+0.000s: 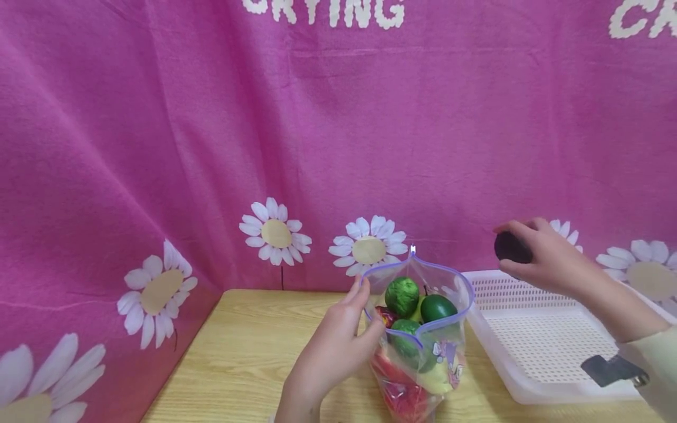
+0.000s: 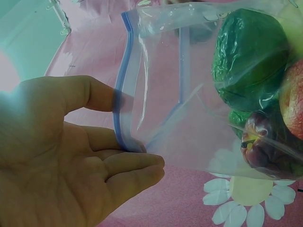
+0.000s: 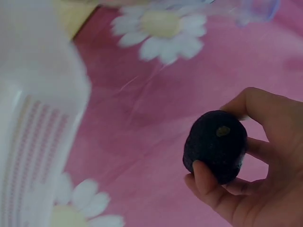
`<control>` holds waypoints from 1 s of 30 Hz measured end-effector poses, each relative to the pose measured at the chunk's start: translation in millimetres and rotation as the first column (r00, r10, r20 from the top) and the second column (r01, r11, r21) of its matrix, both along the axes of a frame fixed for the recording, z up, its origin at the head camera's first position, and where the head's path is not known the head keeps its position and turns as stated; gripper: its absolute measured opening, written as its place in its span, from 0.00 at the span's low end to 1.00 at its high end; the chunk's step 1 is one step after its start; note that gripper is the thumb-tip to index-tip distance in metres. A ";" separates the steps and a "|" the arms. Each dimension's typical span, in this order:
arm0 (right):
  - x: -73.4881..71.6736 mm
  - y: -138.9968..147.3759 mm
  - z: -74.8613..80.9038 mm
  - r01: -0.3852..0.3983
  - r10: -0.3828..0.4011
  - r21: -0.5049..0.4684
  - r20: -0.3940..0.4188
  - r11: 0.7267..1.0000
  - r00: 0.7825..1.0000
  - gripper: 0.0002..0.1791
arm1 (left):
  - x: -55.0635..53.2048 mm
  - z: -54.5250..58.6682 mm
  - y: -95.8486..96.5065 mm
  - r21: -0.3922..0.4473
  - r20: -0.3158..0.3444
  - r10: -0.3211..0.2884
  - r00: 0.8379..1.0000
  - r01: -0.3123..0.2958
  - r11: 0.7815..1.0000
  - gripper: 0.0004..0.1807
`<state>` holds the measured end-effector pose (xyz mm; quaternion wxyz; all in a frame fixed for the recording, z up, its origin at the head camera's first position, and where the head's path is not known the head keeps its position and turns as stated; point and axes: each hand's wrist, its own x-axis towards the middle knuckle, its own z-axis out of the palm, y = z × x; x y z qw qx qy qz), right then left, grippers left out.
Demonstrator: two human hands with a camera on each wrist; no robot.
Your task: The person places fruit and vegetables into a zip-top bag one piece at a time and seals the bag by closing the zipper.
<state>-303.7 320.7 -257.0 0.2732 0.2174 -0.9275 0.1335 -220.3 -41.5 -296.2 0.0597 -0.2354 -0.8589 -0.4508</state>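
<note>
My left hand (image 1: 334,341) pinches the blue-edged rim of a clear zip bag (image 1: 472,295), thumb and fingers on the zip strip at its left side. The bag stands upright with its mouth spread wide. Inside are a wrinkled green fruit (image 1: 402,296), a smooth dark green fruit (image 1: 438,308), a purplish fruit (image 2: 262,142) and red fruit lower down. To the right, my right hand (image 1: 555,258) holds a dark avocado (image 3: 215,146) between thumb and fingers, raised above the back of a white basket (image 1: 529,392). A brown stem spot shows on the avocado.
The white basket with a perforated floor stands on the wooden table (image 1: 248,346), close beside the bag on its right. A pink cloth (image 1: 338,135) with daisies hangs behind the table and along its left side. A dark strap clip (image 1: 613,370) sits at my right sleeve.
</note>
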 end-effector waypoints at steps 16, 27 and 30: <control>43.9 -90.7 24.6 -0.337 0.334 -0.048 -0.065 0.940 0.940 0.32 | -2.2 -1.2 -1.1 0.003 -0.004 -0.004 1.000 0.004 1.000 0.35; 55.5 -117.3 8.8 -0.387 0.389 -0.040 0.079 0.921 0.918 0.31 | -2.5 -1.2 -1.7 0.002 0.005 0.000 1.000 0.000 1.000 0.35; 54.9 -119.1 5.0 -0.390 0.392 -0.037 0.083 0.920 0.916 0.31 | -2.9 -0.7 -1.5 0.002 0.016 -0.002 1.000 0.002 1.000 0.35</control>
